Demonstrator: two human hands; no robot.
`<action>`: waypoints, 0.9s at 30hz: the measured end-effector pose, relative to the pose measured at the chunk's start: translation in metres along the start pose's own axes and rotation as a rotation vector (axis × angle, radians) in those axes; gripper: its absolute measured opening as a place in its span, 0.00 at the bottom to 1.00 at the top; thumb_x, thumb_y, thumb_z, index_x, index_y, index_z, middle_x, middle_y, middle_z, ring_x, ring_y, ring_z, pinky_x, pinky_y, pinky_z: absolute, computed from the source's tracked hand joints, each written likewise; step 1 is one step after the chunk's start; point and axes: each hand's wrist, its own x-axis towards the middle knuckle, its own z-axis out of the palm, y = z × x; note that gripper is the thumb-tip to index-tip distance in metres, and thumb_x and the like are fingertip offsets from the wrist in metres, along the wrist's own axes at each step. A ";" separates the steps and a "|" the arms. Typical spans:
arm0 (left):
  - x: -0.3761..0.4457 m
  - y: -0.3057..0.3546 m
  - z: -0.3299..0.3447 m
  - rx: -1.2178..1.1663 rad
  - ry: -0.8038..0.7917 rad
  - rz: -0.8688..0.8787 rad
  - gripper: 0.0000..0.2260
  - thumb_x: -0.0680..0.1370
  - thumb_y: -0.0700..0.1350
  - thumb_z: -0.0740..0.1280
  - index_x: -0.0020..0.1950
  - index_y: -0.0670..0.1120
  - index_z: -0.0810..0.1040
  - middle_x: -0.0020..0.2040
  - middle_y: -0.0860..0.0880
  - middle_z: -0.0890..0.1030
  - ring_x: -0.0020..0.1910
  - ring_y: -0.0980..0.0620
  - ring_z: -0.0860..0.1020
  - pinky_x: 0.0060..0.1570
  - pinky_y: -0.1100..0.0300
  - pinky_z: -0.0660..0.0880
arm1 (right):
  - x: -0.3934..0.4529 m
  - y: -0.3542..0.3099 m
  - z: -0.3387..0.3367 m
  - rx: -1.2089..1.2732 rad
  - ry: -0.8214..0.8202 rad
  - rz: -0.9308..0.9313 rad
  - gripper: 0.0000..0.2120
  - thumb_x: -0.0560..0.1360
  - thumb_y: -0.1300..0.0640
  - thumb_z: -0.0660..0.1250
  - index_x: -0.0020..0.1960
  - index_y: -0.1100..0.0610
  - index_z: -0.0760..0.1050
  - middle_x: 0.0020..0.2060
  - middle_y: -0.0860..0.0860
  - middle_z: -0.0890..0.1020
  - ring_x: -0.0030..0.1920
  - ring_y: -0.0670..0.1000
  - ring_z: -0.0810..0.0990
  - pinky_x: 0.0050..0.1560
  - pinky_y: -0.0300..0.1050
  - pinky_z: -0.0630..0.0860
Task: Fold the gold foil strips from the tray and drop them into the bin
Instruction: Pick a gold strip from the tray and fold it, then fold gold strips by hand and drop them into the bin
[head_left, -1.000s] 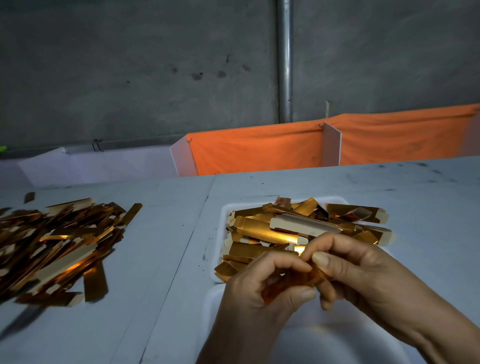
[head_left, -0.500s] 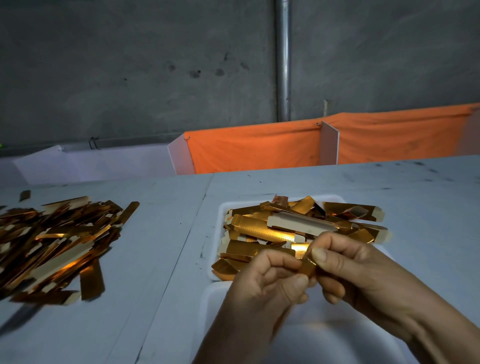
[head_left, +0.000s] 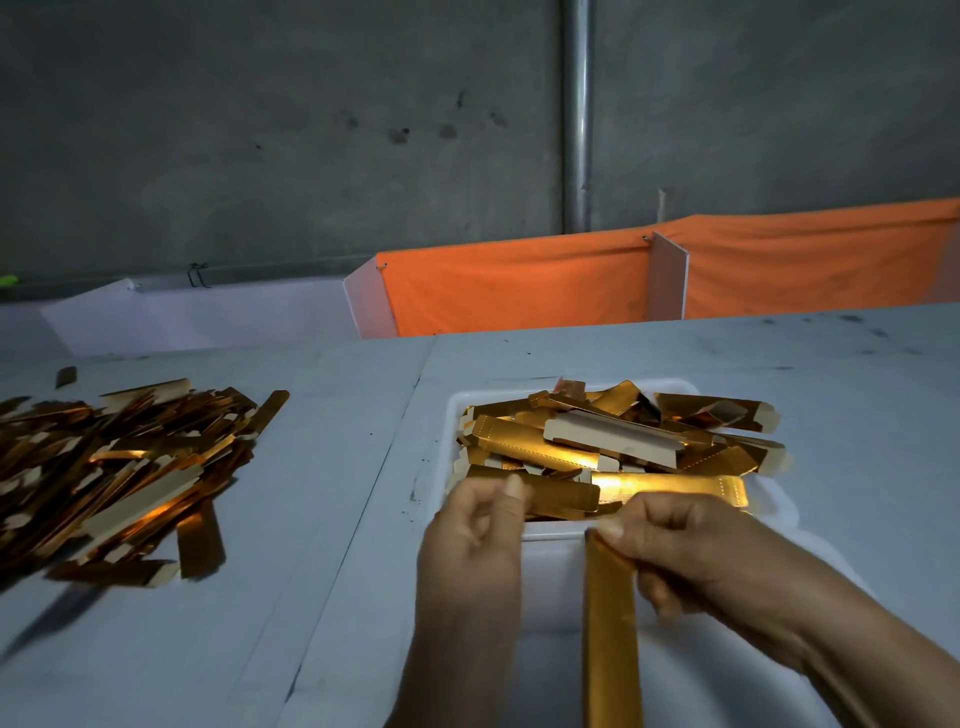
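A white tray (head_left: 779, 501) on the table holds a heap of gold foil strips (head_left: 597, 441). My right hand (head_left: 701, 551) pinches the top end of one long gold strip (head_left: 610, 634), which hangs straight down over the white bin (head_left: 550, 587) right in front of me. My left hand (head_left: 475, 540) is blurred, just left of that strip at the tray's near edge. Its fingers are loosely curled and hold nothing.
A big loose pile of gold strips (head_left: 119, 478) lies on the grey table (head_left: 322, 545) to the left. Orange cloth (head_left: 519, 286) hangs over white dividers along the table's far edge. A metal pipe (head_left: 576, 114) runs up the concrete wall.
Both hands worked one strip together before. My left hand has let go and moved left, and the strip now hangs at full length from my right hand.
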 end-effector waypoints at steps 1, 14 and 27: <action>0.001 0.001 -0.001 0.032 0.076 0.050 0.10 0.75 0.56 0.62 0.48 0.52 0.78 0.44 0.58 0.83 0.48 0.60 0.80 0.43 0.72 0.74 | 0.003 0.002 0.006 -0.055 -0.049 0.048 0.11 0.68 0.49 0.71 0.38 0.57 0.78 0.25 0.51 0.77 0.25 0.47 0.76 0.29 0.38 0.74; 0.002 -0.002 -0.002 0.324 0.192 0.275 0.09 0.80 0.41 0.61 0.49 0.56 0.74 0.45 0.63 0.76 0.46 0.68 0.74 0.39 0.81 0.68 | 0.029 0.023 0.035 -0.829 0.236 -0.339 0.05 0.78 0.50 0.62 0.44 0.44 0.73 0.40 0.42 0.77 0.42 0.43 0.76 0.40 0.34 0.72; -0.001 -0.004 0.009 0.588 -0.004 0.372 0.09 0.81 0.43 0.57 0.55 0.53 0.75 0.53 0.60 0.72 0.51 0.62 0.70 0.44 0.82 0.63 | 0.070 0.033 -0.016 -1.215 0.584 -0.386 0.16 0.80 0.50 0.59 0.68 0.44 0.70 0.64 0.45 0.74 0.63 0.47 0.70 0.62 0.39 0.66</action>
